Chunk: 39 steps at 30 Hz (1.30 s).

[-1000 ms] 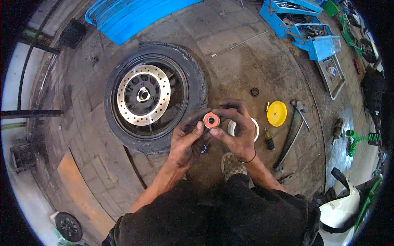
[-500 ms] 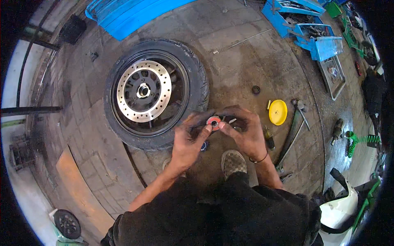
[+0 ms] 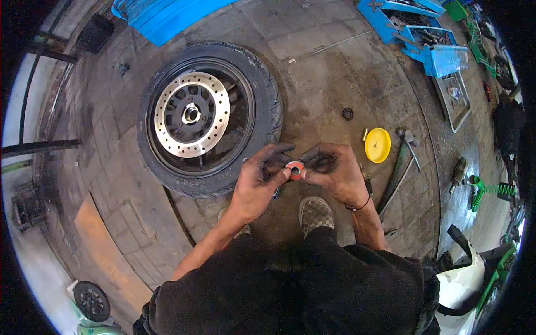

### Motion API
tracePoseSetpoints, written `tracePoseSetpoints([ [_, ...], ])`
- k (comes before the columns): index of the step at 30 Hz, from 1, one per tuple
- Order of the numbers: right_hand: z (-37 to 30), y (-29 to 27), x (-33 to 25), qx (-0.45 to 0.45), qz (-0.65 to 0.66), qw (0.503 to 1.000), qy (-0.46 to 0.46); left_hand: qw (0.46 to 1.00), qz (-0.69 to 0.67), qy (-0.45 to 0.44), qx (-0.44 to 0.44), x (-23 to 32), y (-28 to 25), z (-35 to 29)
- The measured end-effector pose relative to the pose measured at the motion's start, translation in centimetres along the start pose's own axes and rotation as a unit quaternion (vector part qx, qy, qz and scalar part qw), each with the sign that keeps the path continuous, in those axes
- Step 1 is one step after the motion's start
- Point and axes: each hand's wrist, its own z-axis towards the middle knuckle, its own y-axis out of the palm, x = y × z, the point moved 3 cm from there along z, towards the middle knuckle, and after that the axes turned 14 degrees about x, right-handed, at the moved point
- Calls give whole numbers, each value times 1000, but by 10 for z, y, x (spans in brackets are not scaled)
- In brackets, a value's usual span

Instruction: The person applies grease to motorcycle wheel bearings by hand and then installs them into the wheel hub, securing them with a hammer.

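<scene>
Both my greasy hands meet over the floor in front of me and pinch a small round orange-red ring part (image 3: 294, 169) between their fingertips. My left hand (image 3: 258, 184) grips it from the left, my right hand (image 3: 333, 174) from the right, with a black band on that wrist. A motorcycle wheel (image 3: 206, 117) with a black tyre and a silver brake disc lies flat on the floor just left of my hands. My checkered shoe (image 3: 316, 214) stands right below them.
A yellow round lid (image 3: 378, 145), a hammer (image 3: 407, 146) and a small black ring (image 3: 348, 114) lie on the stained concrete to the right. Blue tool trays (image 3: 424, 33) stand at the back right, a blue sheet (image 3: 162, 17) at the back left, green coiled hose (image 3: 491, 190) far right.
My hands have closed in tighter on the orange-red ring and dropped slightly nearer to me; the ring now shows less of its face.
</scene>
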Motion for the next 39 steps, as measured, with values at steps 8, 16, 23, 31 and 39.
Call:
tracePoseSetpoints([
  [8,1,-2,3,-31,-5,999,7,999,42,-22,-25,-4,-4,4],
  [16,-5,2,2,-40,-96,993,-53,989,130,1,-67,2,-3,4],
  [23,-5,6,5,78,24,997,-7,999,42,35,-1,-4,-1,6],
  [31,-3,2,-2,11,-73,996,-43,984,165,41,-43,-3,-4,4],
  [39,-14,7,0,169,-130,948,-236,988,-90,-94,85,-17,8,3],
])
